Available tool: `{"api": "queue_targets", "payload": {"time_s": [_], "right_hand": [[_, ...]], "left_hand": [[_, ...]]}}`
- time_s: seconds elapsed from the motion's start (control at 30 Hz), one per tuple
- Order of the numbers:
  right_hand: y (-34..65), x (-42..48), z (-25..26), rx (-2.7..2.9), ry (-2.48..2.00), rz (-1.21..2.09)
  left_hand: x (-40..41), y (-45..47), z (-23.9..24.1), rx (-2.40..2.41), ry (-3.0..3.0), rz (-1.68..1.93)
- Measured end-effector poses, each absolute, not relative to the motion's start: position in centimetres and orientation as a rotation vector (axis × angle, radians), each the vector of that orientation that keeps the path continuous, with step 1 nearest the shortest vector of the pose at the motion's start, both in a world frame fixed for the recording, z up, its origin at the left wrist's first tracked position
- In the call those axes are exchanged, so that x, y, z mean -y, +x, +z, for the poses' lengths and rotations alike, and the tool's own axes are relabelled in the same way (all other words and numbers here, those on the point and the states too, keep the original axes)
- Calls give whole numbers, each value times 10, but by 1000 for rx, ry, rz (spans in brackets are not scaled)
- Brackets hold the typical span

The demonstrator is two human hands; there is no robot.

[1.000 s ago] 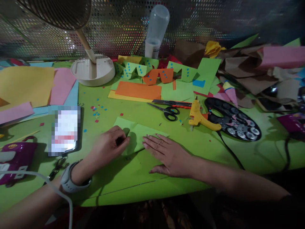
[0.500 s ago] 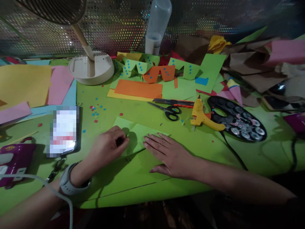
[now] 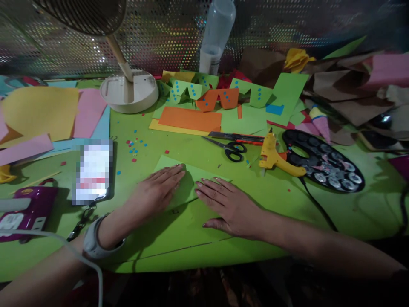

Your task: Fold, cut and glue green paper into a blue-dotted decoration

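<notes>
A light green sheet of paper (image 3: 188, 181) lies on the green table (image 3: 319, 213) in front of me. My left hand (image 3: 158, 192) rests flat on its left part, fingers stretched out toward the far edge. My right hand (image 3: 228, 204) lies flat on the right part of the sheet, fingers spread and pointing left. Both palms press the paper down. A grey watch (image 3: 96, 243) is on my left wrist.
Black scissors (image 3: 231, 150), a yellow glue gun (image 3: 276, 158) with its black cord and a black paint palette (image 3: 322, 160) lie to the right. A phone (image 3: 93, 171), a purple device (image 3: 24, 213), a fan base (image 3: 129, 91), a bottle (image 3: 215, 36) and coloured paper cutouts (image 3: 204, 96) surround the work spot.
My left hand, curled in a pinch on the paper before, has opened and now lies flat on the sheet. The right hand has stayed pressed in place.
</notes>
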State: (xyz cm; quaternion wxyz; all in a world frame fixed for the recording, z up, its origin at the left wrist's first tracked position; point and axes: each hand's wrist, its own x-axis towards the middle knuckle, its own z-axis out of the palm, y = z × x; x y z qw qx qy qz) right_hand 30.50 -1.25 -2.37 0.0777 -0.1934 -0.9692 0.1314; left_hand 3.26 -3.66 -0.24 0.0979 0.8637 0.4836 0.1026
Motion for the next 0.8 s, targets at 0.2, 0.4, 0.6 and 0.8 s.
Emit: {"api": "queue_targets", "payload": {"time_s": [0.2,0.4,0.6,0.8], "right_hand": [[305,13,-25,2887,-577,316],[305,12,-24,2879,-558,270],[305,12,-25,2865,-555,320],[304,11,-21,2926,-566,386]], "left_hand": [[43,35,0,-1391,2539,192],[45,36,-3,-1358,2578,191],[45,35,-10,-1375,2592,217],[45,34,-8,-1338,2658,197]]}}
